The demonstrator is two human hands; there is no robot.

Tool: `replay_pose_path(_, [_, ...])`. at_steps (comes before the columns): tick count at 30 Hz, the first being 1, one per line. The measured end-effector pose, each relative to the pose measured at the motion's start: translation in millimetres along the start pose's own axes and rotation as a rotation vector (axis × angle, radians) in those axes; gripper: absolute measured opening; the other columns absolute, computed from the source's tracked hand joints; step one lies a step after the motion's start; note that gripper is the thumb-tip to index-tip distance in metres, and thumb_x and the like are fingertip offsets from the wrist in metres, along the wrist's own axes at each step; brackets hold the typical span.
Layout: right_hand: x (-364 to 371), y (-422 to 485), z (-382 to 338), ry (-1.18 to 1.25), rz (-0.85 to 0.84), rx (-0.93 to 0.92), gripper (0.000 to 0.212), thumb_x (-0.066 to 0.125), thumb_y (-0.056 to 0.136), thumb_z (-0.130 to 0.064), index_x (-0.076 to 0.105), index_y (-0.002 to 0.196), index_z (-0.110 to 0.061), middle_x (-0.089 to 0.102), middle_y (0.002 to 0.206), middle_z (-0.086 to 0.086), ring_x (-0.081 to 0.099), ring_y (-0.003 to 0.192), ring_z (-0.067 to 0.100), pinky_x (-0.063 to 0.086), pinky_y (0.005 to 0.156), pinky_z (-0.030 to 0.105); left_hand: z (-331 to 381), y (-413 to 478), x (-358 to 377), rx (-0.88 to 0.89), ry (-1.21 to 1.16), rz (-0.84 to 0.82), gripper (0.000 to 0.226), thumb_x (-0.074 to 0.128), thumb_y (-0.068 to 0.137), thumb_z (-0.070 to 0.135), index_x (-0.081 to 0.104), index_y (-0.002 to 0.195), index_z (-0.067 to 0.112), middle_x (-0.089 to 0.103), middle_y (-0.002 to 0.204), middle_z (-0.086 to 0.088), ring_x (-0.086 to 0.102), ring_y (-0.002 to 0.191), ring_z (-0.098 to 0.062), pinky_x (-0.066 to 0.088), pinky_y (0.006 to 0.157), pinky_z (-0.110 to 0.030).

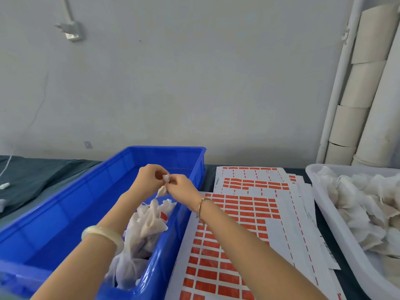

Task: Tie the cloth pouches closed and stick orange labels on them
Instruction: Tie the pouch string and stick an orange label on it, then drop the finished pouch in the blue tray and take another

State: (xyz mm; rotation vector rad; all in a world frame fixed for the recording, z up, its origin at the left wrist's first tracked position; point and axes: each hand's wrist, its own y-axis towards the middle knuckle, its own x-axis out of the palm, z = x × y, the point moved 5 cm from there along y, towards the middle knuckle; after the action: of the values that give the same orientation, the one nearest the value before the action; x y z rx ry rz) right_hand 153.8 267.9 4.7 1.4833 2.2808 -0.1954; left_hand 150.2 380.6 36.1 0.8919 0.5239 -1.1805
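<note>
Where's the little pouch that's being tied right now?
In the head view, centre frame: the pouch is pinched between the left hand and right hand, raised over the blue bin, just left of the orange label sheets.

bare blue bin (65,215) floor left of pouches (147,226)

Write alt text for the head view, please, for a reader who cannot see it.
The left hand and right hand pinch the top of a small white cloth pouch above a blue crate holding tied pouches. Sheets of orange labels lie to the right, beside a white tray heaped with more pouches.
</note>
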Motion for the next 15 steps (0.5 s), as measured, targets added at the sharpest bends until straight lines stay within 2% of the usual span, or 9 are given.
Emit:
replay_pose_path(2, [5.3,7.6,1.7,-0.096,0.02,0.027,0.025,0.046,0.096,-0.014,0.059,0.113,-0.003,0.063,0.101,0.014,0.062,0.09,0.025,0.05,0.079,0.035,-7.4,2.0,8.0,-0.029,0.005,-0.066,0.013,0.067,0.08,0.002,0.071,0.088,0.011,0.071,0.088,-0.006,0.065,0.084,-0.017,0.045,0.069,-0.019])
replay_pose_path(4, [7.0,10.3,0.2,-0.244,0.102,-0.002,0.022,0.05,0.092,-0.009,0.062,0.109,-0.002,0.065,0.102,0.018,0.063,0.092,0.031,0.055,0.079,0.038,-12.1,0.8,15.8,-0.032,0.032,-0.153,0.018,0.066,0.079,0.001,0.067,0.086,0.017,0.069,0.086,-0.005,0.064,0.084,-0.019,0.046,0.068,-0.021])
replay_pose_path(6, [6.2,8.6,-4.7,-0.416,0.19,-0.056,0.018,0.054,0.09,-0.009,0.067,0.102,-0.003,0.067,0.094,0.015,0.064,0.086,0.03,0.056,0.078,0.04,-15.1,-1.1,19.5,-0.013,0.076,-0.232,0.023,0.067,0.077,0.0,0.064,0.081,0.022,0.069,0.083,-0.004,0.063,0.08,-0.019,0.047,0.065,-0.02])
replay_pose_path(8, [5.5,5.3,-5.2,-0.521,0.214,-0.098,0.018,0.055,0.092,-0.014,0.069,0.1,-0.007,0.068,0.091,0.011,0.063,0.085,0.027,0.053,0.085,0.041,-17.0,-2.3,17.2,-0.008,0.1,-0.277,0.022,0.071,0.076,0.003,0.065,0.081,0.024,0.07,0.083,-0.001,0.064,0.079,-0.015,0.049,0.065,-0.017])
replay_pose_path(12, [2.2,-9.7,6.2,-0.463,0.174,-0.127,0.027,0.049,0.093,-0.014,0.068,0.112,-0.01,0.07,0.105,0.01,0.059,0.101,0.028,0.045,0.098,0.044,-6.1,-0.2,6.5,0.02,0.147,-0.221,0.019,0.065,0.082,0.003,0.067,0.095,0.016,0.071,0.091,0.001,0.065,0.084,-0.011,0.051,0.072,-0.02])
replay_pose_path(15, [-10.6,-36.0,13.3,-0.313,0.269,-0.165,0.029,0.054,0.094,-0.019,0.063,0.121,-0.016,0.066,0.117,0.003,0.053,0.112,0.019,0.043,0.101,0.034,30.9,-5.5,4.2,0.07,0.103,-0.075,0.018,0.059,0.087,0.01,0.068,0.1,0.017,0.069,0.095,0.005,0.063,0.083,-0.01,0.048,0.074,-0.023])
